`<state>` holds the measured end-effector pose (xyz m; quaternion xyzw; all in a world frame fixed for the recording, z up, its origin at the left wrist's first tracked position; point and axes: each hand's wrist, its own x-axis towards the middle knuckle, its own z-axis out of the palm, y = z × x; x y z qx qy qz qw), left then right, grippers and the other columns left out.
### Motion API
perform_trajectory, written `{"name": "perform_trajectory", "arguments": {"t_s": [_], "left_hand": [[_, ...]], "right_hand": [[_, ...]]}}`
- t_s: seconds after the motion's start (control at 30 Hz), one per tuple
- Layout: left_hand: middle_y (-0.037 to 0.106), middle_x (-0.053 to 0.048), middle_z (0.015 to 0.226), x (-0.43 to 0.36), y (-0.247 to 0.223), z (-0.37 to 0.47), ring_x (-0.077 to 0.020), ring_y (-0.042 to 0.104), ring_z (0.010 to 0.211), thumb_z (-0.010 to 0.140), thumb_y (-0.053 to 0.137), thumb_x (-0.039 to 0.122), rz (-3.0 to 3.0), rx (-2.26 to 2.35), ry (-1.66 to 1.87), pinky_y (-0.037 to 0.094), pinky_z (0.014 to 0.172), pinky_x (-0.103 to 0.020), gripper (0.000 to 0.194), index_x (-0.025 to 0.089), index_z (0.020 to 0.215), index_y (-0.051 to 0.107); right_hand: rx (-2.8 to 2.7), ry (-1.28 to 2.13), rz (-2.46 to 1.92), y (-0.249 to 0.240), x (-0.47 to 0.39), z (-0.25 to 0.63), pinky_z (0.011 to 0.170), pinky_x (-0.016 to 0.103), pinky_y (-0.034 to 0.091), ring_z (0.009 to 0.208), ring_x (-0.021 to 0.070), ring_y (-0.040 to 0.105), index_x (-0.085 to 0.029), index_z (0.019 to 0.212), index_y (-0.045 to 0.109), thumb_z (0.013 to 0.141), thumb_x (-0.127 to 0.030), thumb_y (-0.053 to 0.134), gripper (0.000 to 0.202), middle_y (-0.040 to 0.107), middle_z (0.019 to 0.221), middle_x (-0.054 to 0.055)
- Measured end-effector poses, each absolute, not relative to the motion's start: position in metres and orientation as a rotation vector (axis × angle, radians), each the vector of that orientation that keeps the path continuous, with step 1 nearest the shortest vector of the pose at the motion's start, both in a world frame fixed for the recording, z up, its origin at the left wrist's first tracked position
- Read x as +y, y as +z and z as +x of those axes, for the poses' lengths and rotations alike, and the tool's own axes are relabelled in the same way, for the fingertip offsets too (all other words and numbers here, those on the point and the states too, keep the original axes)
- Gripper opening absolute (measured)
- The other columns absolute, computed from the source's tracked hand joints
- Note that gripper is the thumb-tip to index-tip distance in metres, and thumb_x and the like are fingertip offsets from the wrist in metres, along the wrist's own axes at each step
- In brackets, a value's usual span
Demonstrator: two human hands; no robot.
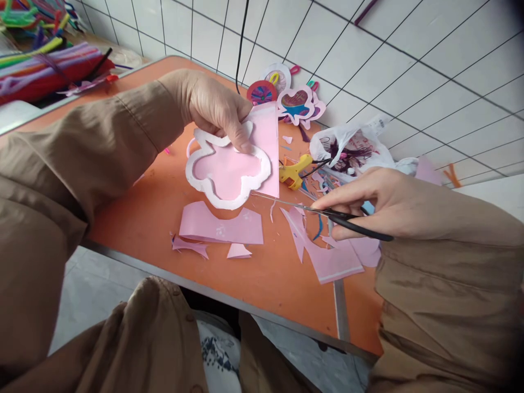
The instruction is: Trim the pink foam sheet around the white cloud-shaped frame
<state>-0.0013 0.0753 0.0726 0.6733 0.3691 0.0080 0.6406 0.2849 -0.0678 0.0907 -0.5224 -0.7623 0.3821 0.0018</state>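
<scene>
My left hand (221, 112) pinches a white butterfly-shaped frame (229, 200) together with the pink paper (268, 142) behind it. Pink shows through the frame's opening, and a straight-edged part of the sheet sticks out on the right. In my right hand (364, 202) are black-handled scissors (347, 219), their blades pointing left. The blade tips meet the lower edge of the pink paper, close to the frame's lower right rim. Below the frame lies a curved pink offcut (221, 229), with smaller scraps beside it.
More pink offcuts (335, 262) lie at the right. A yellow glue gun (295, 172) rests near a white plastic bag (360, 144). Finished-looking round and butterfly ornaments (295, 103) lean by the tiled wall. Bundled pipe cleaners (49, 71) are at the far left of the orange table (135, 218).
</scene>
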Motion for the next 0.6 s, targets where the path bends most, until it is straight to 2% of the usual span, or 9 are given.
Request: {"name": "perform_trajectory", "arguments": {"t_s": [0.1,0.23,0.3,0.33,0.43,0.53,0.6], "left_hand": [[0.081,-0.013,0.080,0.077,0.074,-0.004,-0.0320,0.079,0.105,0.089,0.066,-0.010,1.601,0.722,0.010,0.064,0.083,-0.044,0.020,-0.008,0.103,0.080],[0.081,-0.012,0.076,0.076,0.078,-0.008,-0.0337,0.079,0.108,0.089,0.067,-0.009,1.610,0.660,0.183,0.066,0.086,-0.043,0.018,-0.002,0.095,0.083],[0.080,-0.012,0.073,0.076,0.078,-0.010,-0.0277,0.080,0.097,0.093,0.062,-0.010,1.561,0.631,0.302,0.066,0.090,-0.039,0.023,0.000,0.083,0.081],[0.078,-0.011,0.069,0.076,0.078,-0.010,-0.0236,0.080,0.085,0.093,0.060,-0.011,1.523,0.619,0.351,0.066,0.089,-0.038,0.028,0.001,0.075,0.078],[0.080,-0.012,0.071,0.078,0.074,-0.006,-0.0158,0.074,0.062,0.097,0.058,-0.010,1.343,0.581,0.553,0.068,0.083,-0.035,0.027,-0.001,0.082,0.078],[0.081,-0.009,0.077,0.080,0.065,0.005,-0.0157,0.077,0.067,0.103,0.056,-0.002,1.294,0.528,0.677,0.067,0.079,-0.029,0.028,0.005,0.087,0.078],[0.081,-0.006,0.078,0.079,0.058,0.013,-0.0150,0.077,0.069,0.103,0.059,0.003,1.279,0.499,0.743,0.065,0.074,-0.023,0.025,0.011,0.088,0.078]], "right_hand": [[-2.376,1.186,-1.656,0.091,-0.068,0.285,0.050,0.031,0.035,0.052,0.0132,0.041,-0.025,0.089,0.089,0.071,-0.045,0.085,0.027,0.047,0.054,-0.003],[-2.441,1.157,-1.486,0.093,-0.064,0.297,0.050,0.032,0.042,0.053,0.0152,0.052,-0.025,0.099,0.087,0.070,-0.045,0.092,0.035,0.061,0.060,-0.001],[-2.460,1.216,-1.372,0.095,-0.064,0.303,0.052,0.031,0.046,0.055,0.0153,0.057,-0.025,0.100,0.086,0.070,-0.044,0.095,0.037,0.066,0.064,0.000],[-2.441,1.271,-1.310,0.096,-0.065,0.305,0.052,0.031,0.048,0.055,0.0152,0.058,-0.025,0.101,0.085,0.071,-0.043,0.096,0.037,0.068,0.065,0.001],[-2.173,1.346,-1.139,0.096,-0.069,0.299,0.048,0.029,0.047,0.051,0.0138,0.059,-0.024,0.101,0.083,0.072,-0.046,0.098,0.040,0.069,0.065,0.001],[-1.699,1.003,-1.053,0.091,-0.066,0.281,0.049,0.028,0.046,0.051,0.0120,0.057,-0.023,0.101,0.075,0.073,-0.057,0.096,0.049,0.068,0.067,-0.002],[-1.476,0.741,-1.191,0.085,-0.056,0.272,0.050,0.027,0.046,0.052,0.0107,0.058,-0.022,0.098,0.069,0.075,-0.050,0.094,0.044,0.066,0.068,-0.003]]}}
